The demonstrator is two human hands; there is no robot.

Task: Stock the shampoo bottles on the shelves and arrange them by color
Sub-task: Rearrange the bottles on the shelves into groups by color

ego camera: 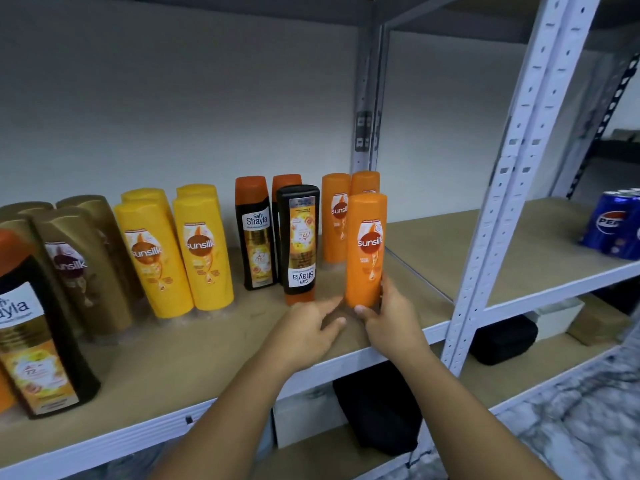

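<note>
Our right hand (388, 315) grips the base of an orange Sunsilk bottle (366, 249), standing upright near the shelf's (214, 362) front edge, just ahead of 2 more orange bottles (336, 216). Our left hand (308, 329) is open, its index fingertip touching the bottle's lower left side. Just left of it stands an upside-down black Shayla bottle (300, 242). Yellow bottles (204, 251) stand further left.
</note>
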